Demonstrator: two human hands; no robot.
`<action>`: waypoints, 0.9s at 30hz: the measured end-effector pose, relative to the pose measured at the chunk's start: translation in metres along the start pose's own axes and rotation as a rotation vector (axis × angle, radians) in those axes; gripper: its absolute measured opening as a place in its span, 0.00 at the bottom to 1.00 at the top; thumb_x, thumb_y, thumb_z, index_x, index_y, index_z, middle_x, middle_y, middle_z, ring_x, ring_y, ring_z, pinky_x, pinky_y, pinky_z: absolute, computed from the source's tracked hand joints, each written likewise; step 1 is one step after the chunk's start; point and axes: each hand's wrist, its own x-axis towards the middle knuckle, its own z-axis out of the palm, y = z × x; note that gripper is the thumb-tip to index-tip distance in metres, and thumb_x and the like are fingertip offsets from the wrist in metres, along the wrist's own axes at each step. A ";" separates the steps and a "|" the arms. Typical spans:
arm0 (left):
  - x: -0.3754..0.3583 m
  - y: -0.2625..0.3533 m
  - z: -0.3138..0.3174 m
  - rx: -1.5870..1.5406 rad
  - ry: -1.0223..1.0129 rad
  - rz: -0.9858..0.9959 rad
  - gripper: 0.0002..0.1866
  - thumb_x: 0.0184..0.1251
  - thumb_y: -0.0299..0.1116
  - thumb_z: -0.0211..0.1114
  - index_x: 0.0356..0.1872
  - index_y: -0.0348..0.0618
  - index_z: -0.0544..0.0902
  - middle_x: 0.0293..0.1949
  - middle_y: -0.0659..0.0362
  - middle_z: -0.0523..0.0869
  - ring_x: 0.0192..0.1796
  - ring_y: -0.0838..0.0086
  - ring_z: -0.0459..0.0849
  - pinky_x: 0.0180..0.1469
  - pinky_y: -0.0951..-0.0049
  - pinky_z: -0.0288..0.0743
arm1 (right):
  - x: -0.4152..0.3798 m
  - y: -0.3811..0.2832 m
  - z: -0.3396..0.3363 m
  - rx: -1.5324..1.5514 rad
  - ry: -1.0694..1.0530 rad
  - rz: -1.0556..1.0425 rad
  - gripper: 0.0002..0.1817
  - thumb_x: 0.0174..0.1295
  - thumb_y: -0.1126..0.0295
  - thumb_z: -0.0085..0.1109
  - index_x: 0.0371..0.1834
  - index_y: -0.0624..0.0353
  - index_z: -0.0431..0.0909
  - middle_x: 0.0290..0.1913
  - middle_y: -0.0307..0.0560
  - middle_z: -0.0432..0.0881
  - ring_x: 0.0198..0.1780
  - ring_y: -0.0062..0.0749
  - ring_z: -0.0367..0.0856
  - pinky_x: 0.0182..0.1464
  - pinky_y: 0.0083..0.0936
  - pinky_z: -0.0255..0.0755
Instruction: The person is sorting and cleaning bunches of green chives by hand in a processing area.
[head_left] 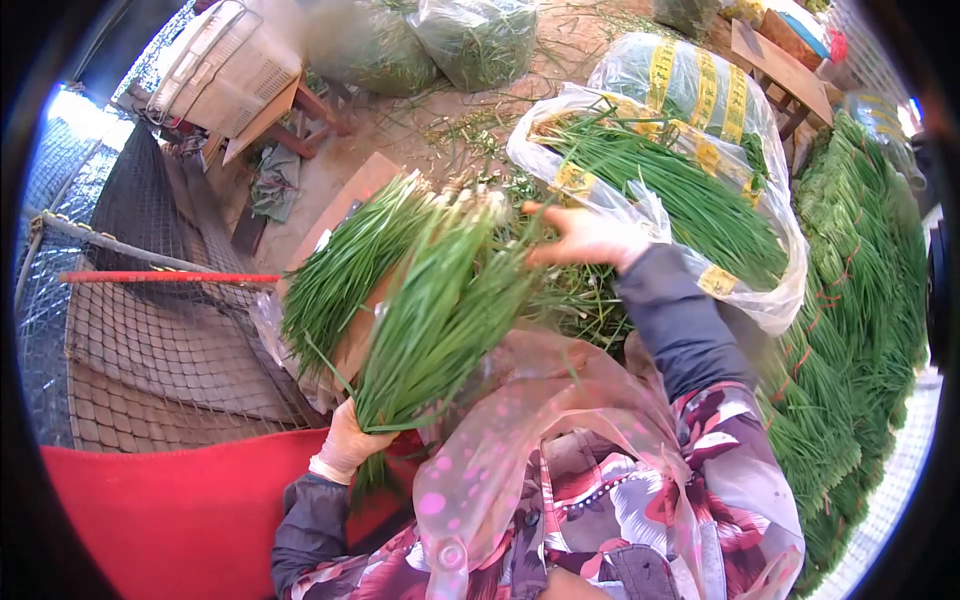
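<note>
A loose bundle of long green stalks point(440, 310) with pale root ends lies across the middle of the view, its root ends pointing away from me. My left hand point(350, 438), in a thin pale glove, is closed round the leafy end. Beside the root ends, to their right, my right hand point(588, 236) has its thumb and fingers apart and holds nothing. Another bunch of green stalks point(345, 265) rests just left of the bundle, on a brown board point(365, 190).
At the right, an open clear bag point(790, 290) with yellow print holds more stalks. Stacked green bundles point(850, 330) line the far right. Filled bags point(475, 45) stand at the back. A white crate point(215, 75), netting point(170, 350) and red cloth point(180, 510) are at the left.
</note>
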 end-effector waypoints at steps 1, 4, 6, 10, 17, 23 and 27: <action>0.001 -0.004 -0.002 0.083 -0.044 -0.009 0.21 0.54 0.20 0.71 0.51 0.36 0.79 0.47 0.61 0.87 0.47 0.80 0.82 0.53 0.75 0.76 | 0.007 -0.016 0.007 0.154 -0.111 -0.134 0.29 0.57 0.60 0.70 0.61 0.60 0.76 0.59 0.46 0.80 0.61 0.34 0.74 0.65 0.30 0.66; 0.003 0.008 0.002 0.234 -0.081 0.049 0.23 0.53 0.20 0.71 0.53 0.36 0.78 0.46 0.61 0.87 0.46 0.80 0.82 0.52 0.75 0.77 | 0.020 -0.039 0.052 0.878 -0.163 -0.359 0.28 0.58 0.64 0.71 0.61 0.59 0.75 0.60 0.43 0.79 0.61 0.32 0.73 0.64 0.31 0.67; 0.006 0.008 -0.002 0.119 -0.115 -0.009 0.24 0.53 0.20 0.72 0.54 0.36 0.78 0.46 0.62 0.86 0.46 0.80 0.81 0.52 0.75 0.76 | -0.007 -0.064 0.047 1.300 -0.081 0.110 0.25 0.59 0.65 0.70 0.58 0.60 0.76 0.45 0.39 0.84 0.48 0.25 0.80 0.50 0.26 0.75; 0.006 0.013 -0.002 -0.096 -0.154 -0.166 0.23 0.53 0.23 0.73 0.53 0.38 0.80 0.45 0.64 0.86 0.46 0.80 0.81 0.51 0.76 0.76 | -0.006 -0.035 0.082 1.261 -0.068 0.299 0.16 0.65 0.63 0.63 0.53 0.57 0.79 0.31 0.39 0.79 0.26 0.23 0.76 0.26 0.22 0.70; -0.014 -0.030 -0.015 -0.094 -0.094 -0.228 0.27 0.54 0.21 0.72 0.57 0.34 0.75 0.49 0.63 0.85 0.48 0.83 0.80 0.53 0.78 0.75 | -0.047 0.061 -0.016 1.621 0.880 0.184 0.11 0.63 0.69 0.50 0.45 0.60 0.76 0.21 0.30 0.70 0.21 0.21 0.67 0.22 0.25 0.63; -0.007 -0.034 -0.005 0.173 0.009 -0.052 0.25 0.54 0.26 0.72 0.55 0.36 0.77 0.44 0.56 0.88 0.45 0.75 0.86 0.49 0.73 0.78 | -0.058 0.002 0.019 1.159 -0.060 0.456 0.28 0.61 0.54 0.64 0.61 0.57 0.72 0.47 0.42 0.83 0.36 0.26 0.80 0.34 0.24 0.73; -0.001 -0.002 0.012 0.629 0.144 0.099 0.23 0.53 0.31 0.73 0.52 0.41 0.79 0.39 0.47 0.87 0.41 0.54 0.87 0.42 0.64 0.80 | -0.037 -0.042 0.096 1.203 0.007 0.386 0.17 0.58 0.55 0.67 0.38 0.58 0.81 0.30 0.35 0.79 0.23 0.17 0.70 0.24 0.18 0.62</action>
